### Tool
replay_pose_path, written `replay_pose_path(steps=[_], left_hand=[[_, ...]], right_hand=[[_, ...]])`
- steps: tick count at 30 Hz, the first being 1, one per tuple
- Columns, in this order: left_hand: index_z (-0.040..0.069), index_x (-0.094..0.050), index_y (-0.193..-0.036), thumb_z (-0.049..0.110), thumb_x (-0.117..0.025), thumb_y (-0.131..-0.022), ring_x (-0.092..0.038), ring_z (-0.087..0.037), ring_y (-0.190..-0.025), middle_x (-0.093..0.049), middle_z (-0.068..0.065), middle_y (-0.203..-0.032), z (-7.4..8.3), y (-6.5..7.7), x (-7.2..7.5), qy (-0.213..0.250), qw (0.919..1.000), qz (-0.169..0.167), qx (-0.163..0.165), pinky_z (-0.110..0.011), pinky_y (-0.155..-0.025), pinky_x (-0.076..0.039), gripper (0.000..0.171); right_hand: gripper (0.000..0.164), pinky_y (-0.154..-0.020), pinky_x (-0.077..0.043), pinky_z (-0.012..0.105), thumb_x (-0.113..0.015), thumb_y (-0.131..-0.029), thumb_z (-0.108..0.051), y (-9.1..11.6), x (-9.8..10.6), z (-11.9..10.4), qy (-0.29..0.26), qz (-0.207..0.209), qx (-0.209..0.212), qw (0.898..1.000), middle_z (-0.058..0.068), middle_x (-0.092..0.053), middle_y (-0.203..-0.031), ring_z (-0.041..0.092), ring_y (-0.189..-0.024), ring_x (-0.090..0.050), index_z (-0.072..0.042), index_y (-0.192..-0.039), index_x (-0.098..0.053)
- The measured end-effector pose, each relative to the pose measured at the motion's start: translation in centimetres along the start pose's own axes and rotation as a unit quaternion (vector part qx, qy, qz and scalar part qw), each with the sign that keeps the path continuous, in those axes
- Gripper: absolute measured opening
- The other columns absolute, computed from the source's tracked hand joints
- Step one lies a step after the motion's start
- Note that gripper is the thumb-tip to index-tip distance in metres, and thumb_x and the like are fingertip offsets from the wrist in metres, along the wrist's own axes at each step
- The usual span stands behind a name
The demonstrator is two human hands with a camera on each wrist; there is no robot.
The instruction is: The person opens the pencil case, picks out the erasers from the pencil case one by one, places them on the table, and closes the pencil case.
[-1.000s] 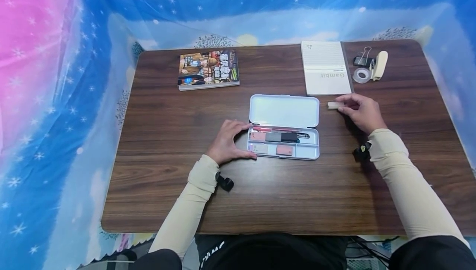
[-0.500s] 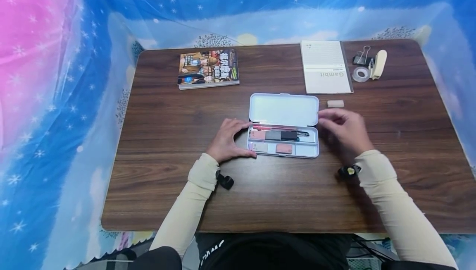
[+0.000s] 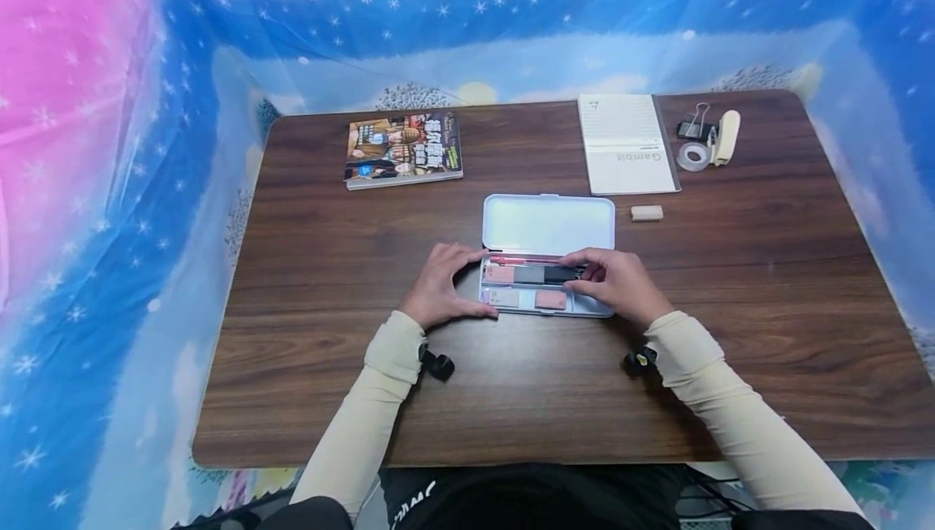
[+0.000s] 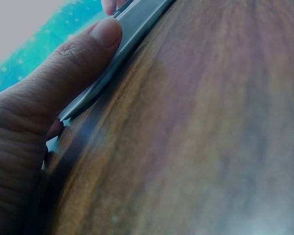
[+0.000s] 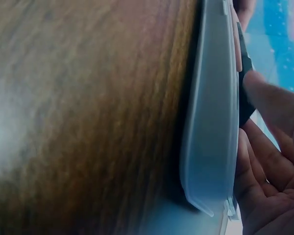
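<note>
A white pencil case [image 3: 548, 221] lies open on the table, its lid tipped back. My left hand [image 3: 441, 286] grips the case's left end, thumb along the front wall and fingers toward the back. Inside are a red pen [image 3: 507, 260], a pink eraser [image 3: 500, 273], a grey block [image 3: 529, 273] and a black eraser [image 3: 558, 273] in a row. The front compartment holds a whitish eraser [image 3: 504, 298] and a second pink eraser [image 3: 550, 299]. Over the right end, my right hand [image 3: 617, 282] pinches the black eraser between thumb and fingers, hiding part of that end.
A cream eraser-like block [image 3: 646, 213] lies right of the case. Behind it are a notebook [image 3: 628, 148], a binder clip [image 3: 695, 128], a tape roll [image 3: 693, 157] and a cream stapler [image 3: 726, 138]. A comic-style book [image 3: 404, 148] lies at the back left.
My right hand let go of the cream block, leaving it on the table, then moved left into the pencil case and took hold of the black eraser. My left hand stayed on the case.
</note>
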State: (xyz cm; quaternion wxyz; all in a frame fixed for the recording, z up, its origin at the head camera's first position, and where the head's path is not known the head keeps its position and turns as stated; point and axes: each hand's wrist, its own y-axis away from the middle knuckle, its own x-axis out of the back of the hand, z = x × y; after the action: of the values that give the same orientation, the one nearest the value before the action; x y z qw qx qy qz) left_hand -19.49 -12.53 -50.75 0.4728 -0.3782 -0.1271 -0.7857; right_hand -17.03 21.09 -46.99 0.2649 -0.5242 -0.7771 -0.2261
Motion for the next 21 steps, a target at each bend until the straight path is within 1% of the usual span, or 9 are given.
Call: replay_pose_path(steps=[7,11,13,16,19,21], left_hand=[[0.008,-0.064,-0.145,0.045,-0.104,-0.06,-0.05,-0.029,-0.123,-0.066,-0.009,-0.136,-0.1,-0.1,-0.2,0.001,1.0,0.0,-0.005,-0.048,-0.106,-0.044,0.1],[0.008,-0.064,-0.145,0.046,-0.103,-0.061,-0.05,-0.03,-0.123,-0.066,-0.009,-0.135,-0.2,-0.1,-0.3,0.001,1.0,0.001,-0.009,-0.048,-0.106,-0.044,0.101],[0.008,-0.064,-0.145,0.045,-0.104,-0.061,-0.05,-0.03,-0.122,-0.066,-0.009,-0.134,-0.1,0.0,-0.2,0.002,1.0,0.002,-0.009,-0.049,-0.105,-0.044,0.101],[0.008,-0.064,-0.145,0.045,-0.103,-0.061,-0.05,-0.03,-0.121,-0.066,-0.009,-0.133,0.0,0.0,-0.2,0.003,1.0,0.004,-0.009,-0.049,-0.105,-0.044,0.1],[0.008,-0.064,-0.145,0.046,-0.104,-0.061,-0.05,-0.029,-0.121,-0.066,-0.009,-0.132,0.0,-0.1,-0.2,0.004,1.0,0.004,-0.008,-0.048,-0.105,-0.044,0.101],[0.008,-0.063,-0.145,0.046,-0.104,-0.06,-0.05,-0.029,-0.121,-0.066,-0.008,-0.132,0.1,-0.1,-0.2,0.006,0.9999,0.004,-0.008,-0.048,-0.105,-0.044,0.101]], right_hand=[[0.032,-0.077,-0.056,0.029,-0.084,-0.092,-0.01,0.0,-0.3,0.0,-0.008,0.008,-0.005,1.0,0.004,-0.076,-0.106,0.017,-0.086,-0.066,-0.013,-0.124,-0.077],[0.032,-0.082,-0.058,0.033,-0.083,-0.093,-0.008,-0.1,-0.2,-0.1,-0.023,0.002,-0.014,1.0,0.005,-0.076,-0.111,0.018,-0.089,-0.068,-0.012,-0.124,-0.077],[0.031,-0.082,-0.058,0.036,-0.082,-0.093,-0.008,-0.2,-0.1,-0.2,-0.028,0.0,-0.018,0.999,0.006,-0.076,-0.111,0.018,-0.09,-0.069,-0.011,-0.124,-0.077],[0.03,-0.082,-0.059,0.034,-0.081,-0.094,-0.007,-0.3,-0.1,-0.2,-0.029,0.002,-0.016,0.999,0.005,-0.076,-0.109,0.017,-0.089,-0.069,-0.011,-0.123,-0.077],[0.03,-0.078,-0.058,0.028,-0.082,-0.092,-0.004,-0.4,0.4,-0.1,-0.028,0.021,-0.002,0.999,0.006,-0.077,-0.106,0.018,-0.087,-0.07,-0.01,-0.121,-0.078],[0.031,-0.076,-0.057,0.023,-0.083,-0.089,0.001,-0.4,1.3,0.3,-0.031,0.051,0.019,0.998,0.009,-0.077,-0.104,0.019,-0.085,-0.071,-0.008,-0.119,-0.078]])
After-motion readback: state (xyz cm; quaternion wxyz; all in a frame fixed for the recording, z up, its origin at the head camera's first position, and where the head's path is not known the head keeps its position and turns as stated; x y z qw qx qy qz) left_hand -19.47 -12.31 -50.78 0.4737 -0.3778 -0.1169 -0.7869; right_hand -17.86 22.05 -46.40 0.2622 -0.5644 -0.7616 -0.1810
